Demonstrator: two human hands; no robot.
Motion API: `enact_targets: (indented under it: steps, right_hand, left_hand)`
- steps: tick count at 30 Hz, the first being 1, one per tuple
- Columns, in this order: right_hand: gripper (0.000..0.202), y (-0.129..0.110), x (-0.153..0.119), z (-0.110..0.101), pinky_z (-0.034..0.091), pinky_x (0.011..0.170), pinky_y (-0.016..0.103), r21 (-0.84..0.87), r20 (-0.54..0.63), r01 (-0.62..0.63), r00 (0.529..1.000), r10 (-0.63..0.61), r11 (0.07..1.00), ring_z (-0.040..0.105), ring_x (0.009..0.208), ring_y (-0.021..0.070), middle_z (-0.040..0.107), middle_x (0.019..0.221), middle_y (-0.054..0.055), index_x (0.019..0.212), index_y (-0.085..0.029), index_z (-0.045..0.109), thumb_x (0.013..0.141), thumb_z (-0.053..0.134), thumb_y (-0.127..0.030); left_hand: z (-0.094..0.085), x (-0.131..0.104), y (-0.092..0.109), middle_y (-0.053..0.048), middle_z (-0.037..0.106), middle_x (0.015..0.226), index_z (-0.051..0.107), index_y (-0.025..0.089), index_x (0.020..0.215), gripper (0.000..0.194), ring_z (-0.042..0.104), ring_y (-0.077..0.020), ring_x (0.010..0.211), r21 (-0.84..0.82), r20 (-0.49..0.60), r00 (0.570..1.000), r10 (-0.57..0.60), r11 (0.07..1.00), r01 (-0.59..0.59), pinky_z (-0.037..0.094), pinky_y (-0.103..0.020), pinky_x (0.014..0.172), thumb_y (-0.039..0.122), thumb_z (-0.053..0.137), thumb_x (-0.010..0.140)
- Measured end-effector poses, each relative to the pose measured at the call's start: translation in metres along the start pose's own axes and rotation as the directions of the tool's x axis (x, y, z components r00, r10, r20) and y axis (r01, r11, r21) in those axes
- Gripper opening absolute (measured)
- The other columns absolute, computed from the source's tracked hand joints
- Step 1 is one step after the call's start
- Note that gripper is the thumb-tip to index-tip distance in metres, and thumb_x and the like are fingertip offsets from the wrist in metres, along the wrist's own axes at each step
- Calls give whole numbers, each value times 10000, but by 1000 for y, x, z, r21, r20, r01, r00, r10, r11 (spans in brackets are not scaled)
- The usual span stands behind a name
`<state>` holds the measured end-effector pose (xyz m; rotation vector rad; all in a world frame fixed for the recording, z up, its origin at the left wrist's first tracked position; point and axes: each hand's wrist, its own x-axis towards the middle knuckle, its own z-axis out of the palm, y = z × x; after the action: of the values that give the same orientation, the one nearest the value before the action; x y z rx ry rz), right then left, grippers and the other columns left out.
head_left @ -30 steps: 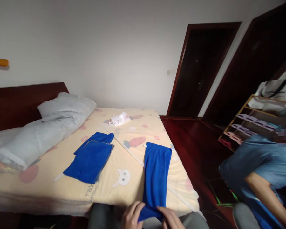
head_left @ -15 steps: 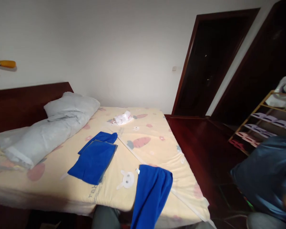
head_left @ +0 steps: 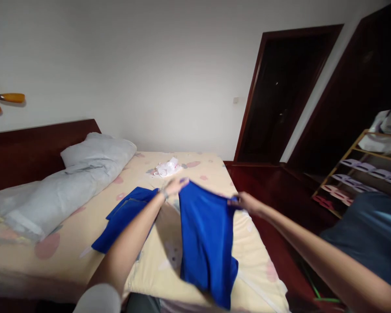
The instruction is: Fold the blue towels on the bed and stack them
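Observation:
A blue cloth (head_left: 207, 234) hangs stretched between my two hands above the near part of the bed. My left hand (head_left: 176, 186) pinches its upper left corner, and my right hand (head_left: 243, 202) grips the upper right corner. The lower end of the cloth reaches down toward the sheet near the bed's front edge. To the left, folded blue cloths (head_left: 125, 219) lie on the patterned sheet, partly covered by my left forearm.
Behind the cloths lies a crumpled white item (head_left: 167, 168) on the bed (head_left: 211, 174). A grey quilt (head_left: 68, 187) rests by the headboard. At right are a shoe rack (head_left: 358, 171) and a person's dark blue clothing (head_left: 368, 230).
Both my hands have come into view and taken hold of the right-hand blue cloth, which lay on the bed and is now lifted by its upper corners.

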<state>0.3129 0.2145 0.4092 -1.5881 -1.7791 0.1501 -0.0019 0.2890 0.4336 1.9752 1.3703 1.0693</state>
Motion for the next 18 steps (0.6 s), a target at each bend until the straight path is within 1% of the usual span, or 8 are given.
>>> enact_targets:
  steps: [3,6,8,10,13,15,16,18]
  right_hand:
    - [347,-13,79,-46,489,547,219,-11,-51,-18,999,17,1000,612,579,113,657,639,-17,818,-120,724,937,637,-434]
    - [349,-38,133,-89,513,573,249,22,-240,-5,971,10,1000,633,595,142,695,709,21,992,-117,754,924,610,-427]
    - [359,-53,144,-107,532,562,261,88,-319,40,948,-10,995,639,594,148,708,766,44,995,-121,767,872,649,-437]
    - [380,-58,135,-113,555,560,266,203,-362,98,932,-18,974,671,673,168,726,892,75,1000,-123,769,828,676,-449]
    - [424,-41,98,-98,600,683,324,301,-387,159,921,-31,940,700,824,210,749,961,99,1030,-101,755,816,666,-455]
    - [414,-16,57,-73,589,824,400,252,-381,173,922,-66,952,706,885,237,773,926,107,1019,-80,751,824,634,-426]
    - [384,0,33,-56,574,890,418,246,-361,172,930,-75,954,711,939,251,783,984,117,1027,-105,753,829,609,-401]
    - [319,35,-24,-13,573,918,402,283,-288,142,956,-58,949,723,980,261,792,1036,97,999,-185,764,803,601,-376]
  left_hand:
    - [-32,65,39,48,560,628,694,115,1122,432,659,-156,553,-1,-100,995,-12,1000,12,568,-277,582,509,567,1002]
    - [-57,109,78,54,484,664,666,120,1192,501,646,-128,570,-114,-250,967,43,991,-74,601,-260,590,562,524,1002]
    - [-63,116,94,38,516,735,658,117,1191,517,638,-112,655,-243,-331,939,95,953,-182,643,-284,661,576,540,985]
    - [-59,107,99,13,589,816,663,118,1163,538,643,-121,769,-325,-378,912,157,900,-290,657,-320,769,606,541,971]
    - [-42,66,87,-39,694,910,696,123,1075,585,680,-191,936,-269,-421,874,244,886,-377,620,-359,894,660,489,969]
    - [-24,27,64,-79,743,959,722,121,1046,582,693,-246,1027,-157,-417,865,279,915,-371,584,-390,950,645,478,982]
    - [-13,4,48,-95,761,990,731,125,1057,564,697,-263,1056,-116,-413,865,284,926,-360,569,-407,975,626,482,989]
    - [17,-45,3,-109,766,1157,727,167,1166,480,683,-269,1163,-93,-309,897,317,928,-360,529,-423,1059,552,487,1011]
